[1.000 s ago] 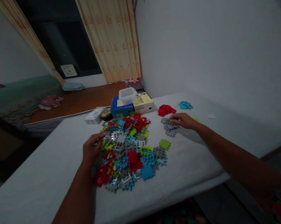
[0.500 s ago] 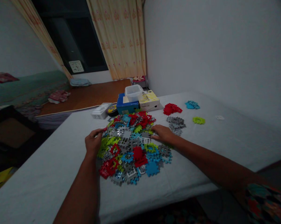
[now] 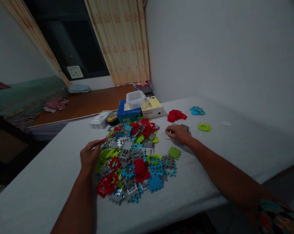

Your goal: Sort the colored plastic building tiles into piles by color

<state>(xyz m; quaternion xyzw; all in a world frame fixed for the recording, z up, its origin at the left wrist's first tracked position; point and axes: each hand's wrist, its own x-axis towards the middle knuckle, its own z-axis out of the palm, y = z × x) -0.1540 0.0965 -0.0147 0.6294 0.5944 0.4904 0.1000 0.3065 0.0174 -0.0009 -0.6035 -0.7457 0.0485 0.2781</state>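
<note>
A heap of flat interlocking plastic pieces (image 3: 137, 159) in red, blue, green and grey lies on the white table (image 3: 210, 156). My left hand (image 3: 89, 155) rests at the heap's left edge, fingers curled, thumb and forefinger pinched by a red piece. My right hand (image 3: 179, 133) is to the right of the heap, over a small grey pile (image 3: 186, 126) that it mostly hides; its fingertips are pinched together. Beyond it lie a red pile (image 3: 175, 115), a blue pile (image 3: 197, 110) and a green piece (image 3: 204, 127). A lone green piece (image 3: 174, 152) lies near my right wrist.
Behind the heap stand a blue box (image 3: 127, 114) with a clear tub (image 3: 135, 99) on it, a yellow-white box (image 3: 152, 107) and a white container (image 3: 99, 119). A small white scrap (image 3: 226, 123) lies at the far right. A white wall runs along the table's far side.
My right hand went from the grey pile to the heap's right edge and has moved back to the grey pile. My left hand stayed at the heap's left edge.
</note>
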